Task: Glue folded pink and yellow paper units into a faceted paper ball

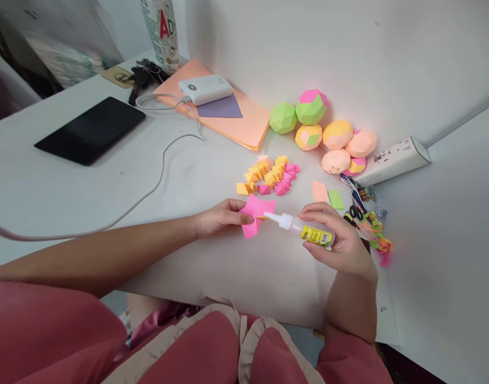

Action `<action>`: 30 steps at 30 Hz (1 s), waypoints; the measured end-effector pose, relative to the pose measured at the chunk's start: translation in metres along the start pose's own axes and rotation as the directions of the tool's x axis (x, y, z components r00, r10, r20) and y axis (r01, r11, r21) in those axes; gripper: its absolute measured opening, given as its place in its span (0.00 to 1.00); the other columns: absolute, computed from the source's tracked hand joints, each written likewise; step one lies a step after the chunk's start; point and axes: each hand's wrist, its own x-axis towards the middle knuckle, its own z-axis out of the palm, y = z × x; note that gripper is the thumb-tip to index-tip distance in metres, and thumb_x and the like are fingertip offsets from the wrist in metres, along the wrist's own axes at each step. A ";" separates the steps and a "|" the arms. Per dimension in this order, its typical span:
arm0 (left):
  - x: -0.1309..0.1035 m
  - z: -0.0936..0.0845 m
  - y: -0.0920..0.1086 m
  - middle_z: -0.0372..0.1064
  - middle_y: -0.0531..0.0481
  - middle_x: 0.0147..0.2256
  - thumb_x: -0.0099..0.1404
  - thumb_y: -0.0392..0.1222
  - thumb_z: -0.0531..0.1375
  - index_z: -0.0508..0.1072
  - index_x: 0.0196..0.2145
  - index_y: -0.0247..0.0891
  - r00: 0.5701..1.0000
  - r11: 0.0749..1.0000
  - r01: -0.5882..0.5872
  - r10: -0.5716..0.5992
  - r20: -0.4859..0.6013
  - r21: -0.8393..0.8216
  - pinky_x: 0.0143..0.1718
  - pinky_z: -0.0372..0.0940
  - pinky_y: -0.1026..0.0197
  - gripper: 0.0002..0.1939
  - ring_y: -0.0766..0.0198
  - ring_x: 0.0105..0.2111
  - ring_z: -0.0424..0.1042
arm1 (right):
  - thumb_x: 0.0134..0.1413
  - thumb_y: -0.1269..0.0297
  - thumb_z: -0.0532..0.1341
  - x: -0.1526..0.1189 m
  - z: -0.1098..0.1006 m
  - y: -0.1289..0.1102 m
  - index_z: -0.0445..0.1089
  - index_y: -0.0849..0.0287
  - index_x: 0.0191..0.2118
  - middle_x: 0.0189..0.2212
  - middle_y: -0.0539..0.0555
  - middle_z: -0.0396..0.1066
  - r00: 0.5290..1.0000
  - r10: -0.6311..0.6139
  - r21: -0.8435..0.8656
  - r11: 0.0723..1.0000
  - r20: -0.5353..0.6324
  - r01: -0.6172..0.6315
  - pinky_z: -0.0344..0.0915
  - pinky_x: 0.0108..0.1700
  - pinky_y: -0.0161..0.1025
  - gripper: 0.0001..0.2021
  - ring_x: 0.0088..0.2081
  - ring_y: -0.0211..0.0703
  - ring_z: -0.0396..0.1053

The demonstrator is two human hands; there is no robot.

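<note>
Between the thumb and fingers of my left hand (224, 217) is a pink folded paper piece (251, 228), with several flaps spreading outward and a bit of orange at its right side. My right hand (340, 240) is wrapped round a glue bottle (314, 233) with a yellow label. The bottle lies tilted on its side, its white nozzle pointing left at the orange bit; whether the tip touches it I cannot tell. Just beyond both hands, small folded paper pieces (270, 173) in orange, yellow and pink stand in rows.
Faceted paper balls (283, 118) lie along the wall beside a white box (396, 160). Scissors (355, 212) and paper scraps (378, 234) are at right. Left are a black tablet (91, 130), a white power bank (206, 89) on orange paper sheets (244, 120), and a cable (163, 168).
</note>
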 end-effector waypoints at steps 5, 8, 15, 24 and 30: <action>0.000 0.000 0.000 0.71 0.50 0.27 0.51 0.39 0.65 0.76 0.27 0.35 1.000 1.000 0.013 -0.013 -0.002 0.017 0.34 0.64 0.62 0.05 0.64 0.29 0.68 | 0.46 0.66 0.65 0.000 0.012 -0.001 0.63 0.51 0.44 0.39 0.55 0.68 0.989 0.085 0.166 0.984 -0.120 -0.065 0.68 0.39 0.43 0.18 0.42 0.47 0.68; 0.000 0.001 0.000 0.73 0.50 0.29 0.52 0.38 0.64 0.77 0.29 0.35 1.000 0.999 0.020 -0.020 0.017 0.025 0.36 0.64 0.62 0.06 0.63 0.30 0.69 | 0.46 0.66 0.65 0.002 0.019 -0.002 0.63 0.51 0.44 0.39 0.54 0.69 0.982 0.064 0.183 0.983 -0.177 -0.031 0.67 0.39 0.43 0.17 0.40 0.46 0.69; -0.003 0.005 0.005 0.73 0.51 0.26 0.50 0.39 0.66 0.77 0.26 0.35 0.998 0.996 0.054 -0.055 0.006 0.067 0.32 0.65 0.64 0.05 0.65 0.27 0.69 | 0.47 0.66 0.64 0.006 0.028 -0.001 0.62 0.52 0.44 0.40 0.55 0.68 0.980 0.004 0.127 0.992 -0.198 0.022 0.67 0.42 0.45 0.17 0.41 0.47 0.69; -0.003 0.004 0.003 0.74 0.51 0.27 0.52 0.39 0.65 0.77 0.28 0.35 0.998 0.996 0.064 -0.065 0.014 0.054 0.33 0.66 0.63 0.06 0.65 0.28 0.71 | 0.48 0.67 0.64 0.006 0.031 -0.003 0.62 0.52 0.44 0.41 0.56 0.69 0.980 -0.014 0.120 0.992 -0.196 0.038 0.67 0.44 0.47 0.16 0.43 0.48 0.69; -0.002 0.001 0.000 0.75 0.50 0.31 0.53 0.39 0.65 0.78 0.31 0.36 0.998 0.997 0.047 -0.049 0.034 0.053 0.38 0.65 0.61 0.07 0.63 0.32 0.72 | 0.46 0.68 0.65 0.006 0.031 -0.003 0.64 0.52 0.43 0.38 0.54 0.70 0.980 -0.042 0.106 0.992 -0.196 0.063 0.67 0.42 0.46 0.17 0.40 0.47 0.70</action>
